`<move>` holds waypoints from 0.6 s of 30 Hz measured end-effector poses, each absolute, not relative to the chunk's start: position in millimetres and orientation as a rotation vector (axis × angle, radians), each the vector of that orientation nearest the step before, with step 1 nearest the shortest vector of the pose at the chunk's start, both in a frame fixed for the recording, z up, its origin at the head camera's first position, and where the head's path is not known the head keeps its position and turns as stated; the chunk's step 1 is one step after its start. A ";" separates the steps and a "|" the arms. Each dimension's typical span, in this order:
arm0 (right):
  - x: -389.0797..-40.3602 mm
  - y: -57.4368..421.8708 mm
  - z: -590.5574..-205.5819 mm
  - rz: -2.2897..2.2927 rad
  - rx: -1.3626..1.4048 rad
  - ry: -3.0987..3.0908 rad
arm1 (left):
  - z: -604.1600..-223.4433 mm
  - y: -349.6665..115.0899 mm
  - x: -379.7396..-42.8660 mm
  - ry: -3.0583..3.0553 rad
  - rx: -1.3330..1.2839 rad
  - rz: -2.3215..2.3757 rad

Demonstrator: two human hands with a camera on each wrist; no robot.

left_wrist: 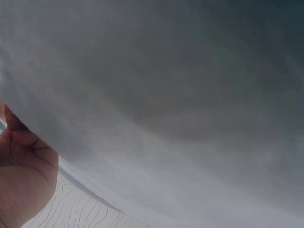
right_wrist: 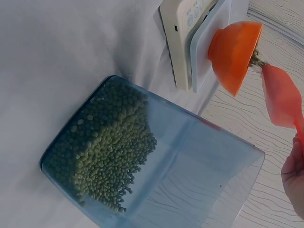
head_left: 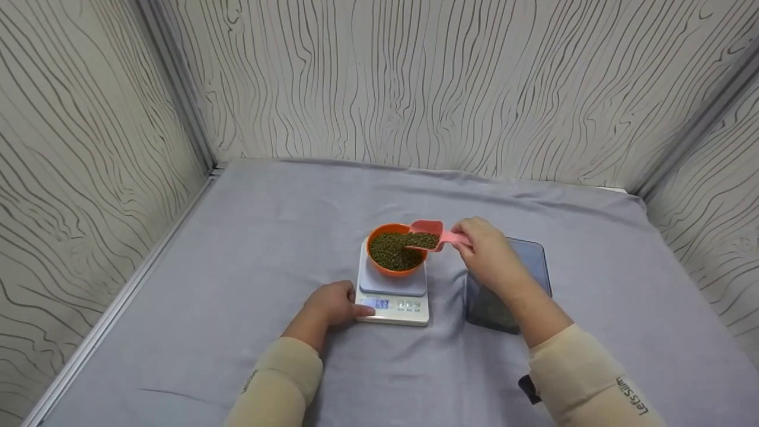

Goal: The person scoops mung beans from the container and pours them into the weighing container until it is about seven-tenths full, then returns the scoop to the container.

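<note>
An orange bowl (head_left: pixel 379 264) heaped with green mung beans (head_left: pixel 394 250) stands on a white kitchen scale (head_left: pixel 392 295) whose display is lit. My right hand (head_left: pixel 485 249) pinches the handle of a pink scoop (head_left: pixel 428 227), tilted over the bowl's right rim with beans in it. The same scoop (right_wrist: pixel 281 95) and bowl (right_wrist: pixel 232 54) show in the right wrist view. My left hand (head_left: pixel 333 303) rests against the scale's front left corner, fingers curled at its edge. The left wrist view shows only part of my left hand (left_wrist: pixel 21 175) and blurred grey cloth.
A clear blue-tinted container (head_left: pixel 533 261) partly filled with beans (right_wrist: pixel 111 152) stands right of the scale, under my right forearm. A grey cloth (head_left: pixel 237 249) covers the table. Patterned walls (head_left: pixel 415 83) close in the back and both sides.
</note>
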State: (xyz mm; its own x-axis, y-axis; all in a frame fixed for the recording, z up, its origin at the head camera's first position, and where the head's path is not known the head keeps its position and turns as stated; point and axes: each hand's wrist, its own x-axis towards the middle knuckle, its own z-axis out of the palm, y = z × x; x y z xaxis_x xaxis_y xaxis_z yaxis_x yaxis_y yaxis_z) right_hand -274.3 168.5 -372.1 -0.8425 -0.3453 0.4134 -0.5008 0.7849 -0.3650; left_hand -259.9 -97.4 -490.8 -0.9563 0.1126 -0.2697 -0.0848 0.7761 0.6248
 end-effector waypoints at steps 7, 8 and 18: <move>-274.6 174.2 -373.3 0.604 0.674 -2.625 | -489.1 -97.4 -260.0 2.664 0.003 0.965; -274.7 174.8 -373.3 0.593 0.682 -2.616 | -489.2 -97.6 -260.0 2.669 0.005 0.962; -275.7 179.7 -374.1 0.611 0.645 -2.637 | -489.5 -97.9 -259.5 2.695 0.032 0.950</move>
State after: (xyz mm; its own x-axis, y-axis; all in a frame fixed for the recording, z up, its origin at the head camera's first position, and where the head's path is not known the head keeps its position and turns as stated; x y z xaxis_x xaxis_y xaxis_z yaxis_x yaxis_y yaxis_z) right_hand -275.7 179.7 -374.1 -0.8321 -0.3483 0.4317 -0.5027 0.8025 -0.3214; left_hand -259.5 -97.9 -489.5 -0.9597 0.1141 -0.2567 -0.0722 0.7831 0.6177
